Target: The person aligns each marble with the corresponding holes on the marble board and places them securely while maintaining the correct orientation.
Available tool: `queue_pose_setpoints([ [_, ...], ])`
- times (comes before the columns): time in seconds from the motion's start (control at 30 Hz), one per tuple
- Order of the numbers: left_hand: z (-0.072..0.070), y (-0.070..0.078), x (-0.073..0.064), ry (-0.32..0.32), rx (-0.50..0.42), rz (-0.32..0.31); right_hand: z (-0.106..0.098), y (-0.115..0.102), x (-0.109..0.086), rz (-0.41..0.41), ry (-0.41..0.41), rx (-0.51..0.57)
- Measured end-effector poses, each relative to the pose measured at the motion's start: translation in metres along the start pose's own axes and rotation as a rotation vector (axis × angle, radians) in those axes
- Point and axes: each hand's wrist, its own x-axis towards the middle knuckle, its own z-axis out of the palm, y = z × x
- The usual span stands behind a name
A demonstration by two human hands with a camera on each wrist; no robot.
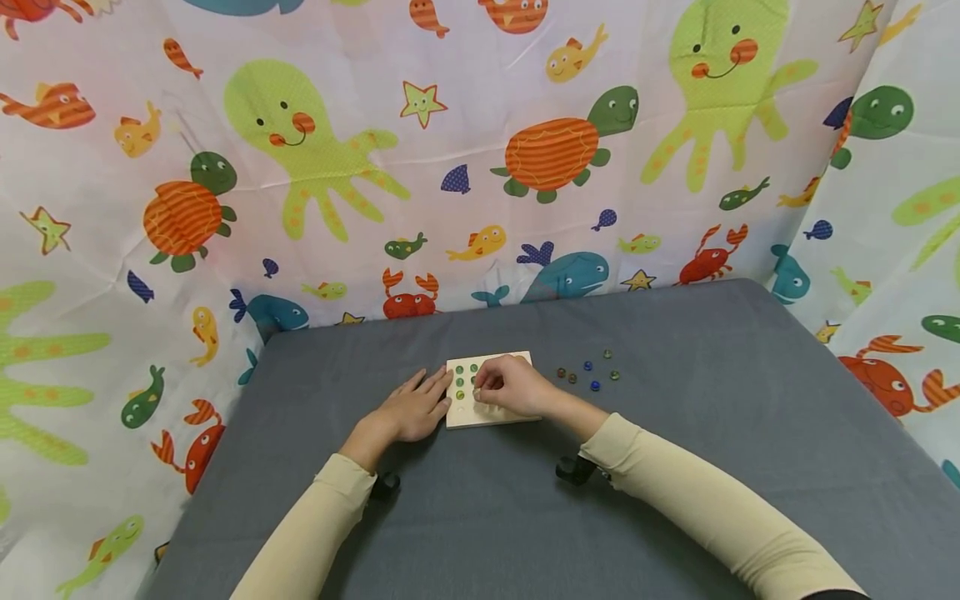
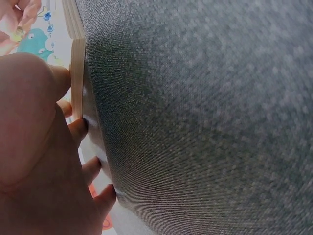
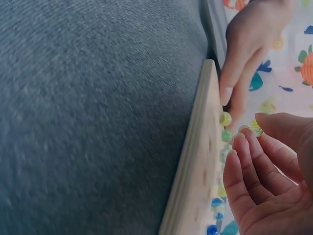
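My right hand (image 1: pixel 513 385) is over a pale wooden board (image 1: pixel 476 417) with round hollows. Between its thumb and fingertips it pinches a yellowish-green glass marble (image 3: pixel 255 129), held just above the board. Green and yellow marbles (image 1: pixel 460 382) sit in hollows on the board's left side; the hand hides part of the far rows. My left hand (image 1: pixel 414 408) lies beside the board with fingers extended, its thumb and fingertips against the left edge, as the left wrist view also shows.
Several loose marbles (image 1: pixel 588 366), blue, brownish and yellow-green, lie on the grey cloth-covered table (image 1: pixel 480 508) right of the board. Behind the table hangs a white curtain (image 1: pixel 465 217) printed with sea animals.
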Motion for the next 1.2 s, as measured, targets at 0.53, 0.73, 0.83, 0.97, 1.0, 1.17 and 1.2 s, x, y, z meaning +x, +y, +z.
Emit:
queue_pose_setpoints([
  [0.53,-0.007,0.004,-0.009,0.003,-0.001,0.013,0.018,-0.004,0.008,-0.005,-0.053,0.016],
  [0.73,-0.008,0.005,-0.011,0.017,-0.016,0.021,0.021,-0.008,0.01,0.017,-0.067,0.028],
  [0.83,-0.001,0.0,-0.006,0.021,-0.013,0.024,0.023,-0.006,0.01,0.019,-0.065,0.021],
  [0.97,0.004,-0.005,0.001,0.014,-0.014,0.021,0.025,-0.005,0.01,0.014,-0.056,-0.003],
  [1.0,0.005,-0.006,0.002,0.016,-0.015,0.021,0.026,-0.005,0.01,0.016,-0.053,-0.006],
  [1.17,0.005,-0.006,0.004,0.028,-0.011,0.03,0.028,-0.007,0.01,0.039,-0.033,-0.007],
  [1.2,0.004,-0.006,0.003,0.027,-0.008,0.029,0.029,-0.006,0.011,0.042,-0.028,-0.005],
])
